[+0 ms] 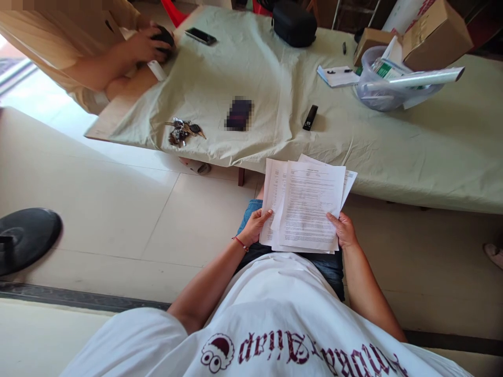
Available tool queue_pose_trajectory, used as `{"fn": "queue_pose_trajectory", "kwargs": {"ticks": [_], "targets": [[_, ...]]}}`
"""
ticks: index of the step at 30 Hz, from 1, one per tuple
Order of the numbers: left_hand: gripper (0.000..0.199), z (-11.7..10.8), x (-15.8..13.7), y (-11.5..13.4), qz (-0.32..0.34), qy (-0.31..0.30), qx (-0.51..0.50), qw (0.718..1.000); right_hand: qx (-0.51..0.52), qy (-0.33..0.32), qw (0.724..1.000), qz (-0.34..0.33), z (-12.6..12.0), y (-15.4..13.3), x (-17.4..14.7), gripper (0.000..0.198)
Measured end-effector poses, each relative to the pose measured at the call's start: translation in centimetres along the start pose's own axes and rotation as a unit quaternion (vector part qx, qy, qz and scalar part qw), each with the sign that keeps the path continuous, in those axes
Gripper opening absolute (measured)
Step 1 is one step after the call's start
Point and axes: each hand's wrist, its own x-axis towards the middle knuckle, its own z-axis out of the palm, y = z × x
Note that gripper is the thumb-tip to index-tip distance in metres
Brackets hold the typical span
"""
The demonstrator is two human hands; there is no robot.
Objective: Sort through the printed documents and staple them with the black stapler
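Item: loose stack of thin white paper sheets, dark print, uneven edges. Location: above the lap, its far end in line with the near edge of the table draped in pale green cloth; contact with that edge cannot be told.

Holding: left hand pinches the left margin, thumb on top, most fingers hidden; right hand grips the right margin likewise, thumb on the print.

Handling (judged): light, limp, easily creased; sheets liable to slide over one another. Best hold: both long sides, low down, thumbs above and fingers supporting beneath.

Edges: sheets fan out at left; at far right, one corner juts askew.

Room: beyond the stack, cloth runs up to a small black oblong object with a pale mark. Left of that, a bunch of metal keys near the table edge; farther right, a translucent plastic basin with a long white roll jutting out. Toward the body, the white printed T-shirt sits just beside the near ends.
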Motion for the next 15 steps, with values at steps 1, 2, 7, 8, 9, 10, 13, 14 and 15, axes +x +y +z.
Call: {"fn": "queue_pose_trajectory", "kwargs": {"ticks": [1, 2, 7, 8, 9, 10, 13, 14, 15], "targets": [[0.062, 0.0, 0.0, 0.0, -0.001, 0.0, -0.001, 1.0, -0.005, -0.003, 1.0, 0.001, 0.0, 0.0, 0.0, 0.052], [0.063, 0.0, 0.0, 0.0, -0.001, 0.0, -0.001, 1.0, -0.01, -0.004, 1.0, 0.002, 0.1, 0.0, 0.0, 0.052], [0.062, -0.1, 0.0, 0.0, -0.001, 0.0, -0.002, 1.0, 0.011, 0.005, 1.0, 0.007, -0.2, 0.1, 0.2, 0.054], [0.062, -0.1, 0.0, 0.0, 0.0, 0.0, -0.003, 1.0, 0.025, 0.015, 1.0, 0.007, -0.4, 0.2, 0.3, 0.055], [0.062, -0.1, 0.0, 0.0, 0.002, 0.0, -0.005, 1.0, 0.038, 0.029, 0.999, 0.007, -0.5, 0.2, 0.4, 0.056], [0.062, -0.1, 0.0, 0.0, 0.003, -0.001, -0.007, 1.0, 0.05, 0.046, 0.998, 0.007, -0.7, 0.2, 0.5, 0.056], [0.063, -0.1, 0.0, -0.1, 0.003, 0.0, -0.015, 1.0, 0.069, 0.093, 0.993, 0.01, -0.9, 0.3, 0.8, 0.056], [0.063, -0.1, 0.0, -0.1, 0.003, 0.0, -0.017, 1.0, 0.07, 0.102, 0.992, 0.012, -1.0, 0.3, 0.9, 0.055], [0.063, -0.1, 0.0, -0.2, 0.003, 0.0, -0.018, 1.0, 0.07, 0.107, 0.992, 0.014, -1.0, 0.3, 0.9, 0.054]]}}
